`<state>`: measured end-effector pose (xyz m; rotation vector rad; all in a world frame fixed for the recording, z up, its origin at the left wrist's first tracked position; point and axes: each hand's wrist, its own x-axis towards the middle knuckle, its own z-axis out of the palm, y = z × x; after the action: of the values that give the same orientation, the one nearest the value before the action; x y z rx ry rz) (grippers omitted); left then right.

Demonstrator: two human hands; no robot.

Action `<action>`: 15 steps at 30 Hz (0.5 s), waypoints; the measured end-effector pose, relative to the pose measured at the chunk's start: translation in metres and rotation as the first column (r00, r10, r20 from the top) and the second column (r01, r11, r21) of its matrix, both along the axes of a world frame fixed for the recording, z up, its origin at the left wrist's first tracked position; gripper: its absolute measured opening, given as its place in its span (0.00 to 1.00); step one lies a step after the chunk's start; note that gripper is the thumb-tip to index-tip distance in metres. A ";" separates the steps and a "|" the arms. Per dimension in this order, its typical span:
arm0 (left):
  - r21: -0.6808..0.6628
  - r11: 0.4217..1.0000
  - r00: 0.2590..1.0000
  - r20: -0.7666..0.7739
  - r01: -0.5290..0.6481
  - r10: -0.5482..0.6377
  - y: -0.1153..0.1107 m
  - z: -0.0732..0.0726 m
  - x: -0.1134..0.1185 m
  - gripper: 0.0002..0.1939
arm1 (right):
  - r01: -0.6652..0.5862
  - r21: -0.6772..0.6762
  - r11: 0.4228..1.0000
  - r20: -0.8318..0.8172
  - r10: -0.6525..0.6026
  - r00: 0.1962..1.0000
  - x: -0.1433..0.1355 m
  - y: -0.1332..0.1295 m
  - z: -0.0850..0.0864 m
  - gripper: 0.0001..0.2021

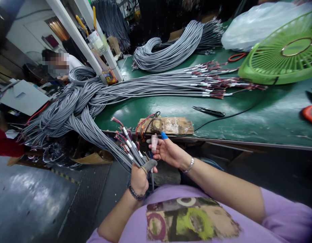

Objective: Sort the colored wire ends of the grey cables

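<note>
A bunch of grey cables [135, 153] is gripped in my left hand [142, 172], whose thumb wears a dark grey finger cover. White sleeves and stripped red, black and blue wire ends stick up out of that fist. My right hand [168, 152] is beside those ends, palm turned inward, with fingers half bent and the thumb apart from them. A blue cover [164, 135] caps its thumb, and a pale pinkish wrap [154, 143] is around one finger. One cable stands near its fingertips; whether they touch is unclear.
On the green table [171, 108] are a wooden board [177, 125] with a small device, black snips [208, 111], long cables [146, 86], a coil [168, 47] and a green fan [282, 50]. Orange-handled scissors [310, 113] lie right. A co-worker [61, 64] sits beyond the post.
</note>
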<state>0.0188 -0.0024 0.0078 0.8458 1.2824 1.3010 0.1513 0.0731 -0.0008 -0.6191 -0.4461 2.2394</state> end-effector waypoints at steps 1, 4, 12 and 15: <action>0.006 1.000 1.000 -0.006 -0.011 0.011 -0.001 0.000 0.000 0.12 | 0.005 0.005 1.000 0.008 -0.005 1.000 0.000 0.000 0.001 0.21; 0.016 0.999 0.999 -0.007 -0.050 0.050 -0.003 0.001 0.001 0.11 | 0.044 0.026 0.999 0.051 -0.045 0.998 0.000 0.001 0.002 0.15; 0.023 0.993 0.993 0.021 -0.118 0.118 0.006 0.002 0.009 0.10 | 0.096 -0.019 0.995 0.035 -0.095 0.995 -0.005 -0.001 -0.001 0.13; 0.022 0.992 0.993 0.006 -0.121 0.121 0.009 0.000 0.011 0.09 | 0.118 -0.053 0.992 0.034 -0.117 0.993 -0.007 0.000 -0.003 0.12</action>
<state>0.0301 0.0062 0.0078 0.7905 1.3347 1.4143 0.1439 0.0733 -0.0042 -0.6911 -0.3552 2.1386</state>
